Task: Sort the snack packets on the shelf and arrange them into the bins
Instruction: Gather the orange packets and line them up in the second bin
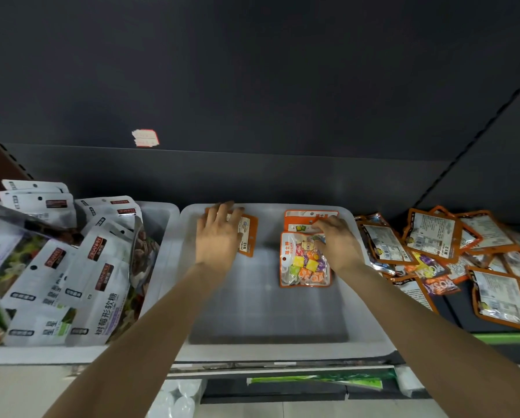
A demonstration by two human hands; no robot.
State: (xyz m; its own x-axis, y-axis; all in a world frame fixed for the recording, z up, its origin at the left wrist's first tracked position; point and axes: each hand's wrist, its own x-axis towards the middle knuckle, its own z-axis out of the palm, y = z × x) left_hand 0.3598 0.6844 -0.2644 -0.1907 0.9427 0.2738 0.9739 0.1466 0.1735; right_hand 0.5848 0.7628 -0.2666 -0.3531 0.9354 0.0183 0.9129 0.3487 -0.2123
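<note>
A translucent white bin (270, 342) sits in the middle of the shelf. My left hand (219, 233) lies flat on an orange packet (248, 236) lying back side up at the bin's far left. My right hand (337, 239) rests with its fingers on an orange candy packet (304, 260) lying face up at the far right of the bin, over another orange packet (301, 220) behind it. A loose pile of orange packets (451, 254) lies on the dark shelf to the right of the bin.
A second white bin (159, 212) at the left holds several white and purple gummy packets (71, 267). The dark back wall of the shelf carries a torn red-edged sticker (145, 137). A green shelf edge strip (506, 337) runs at the right front.
</note>
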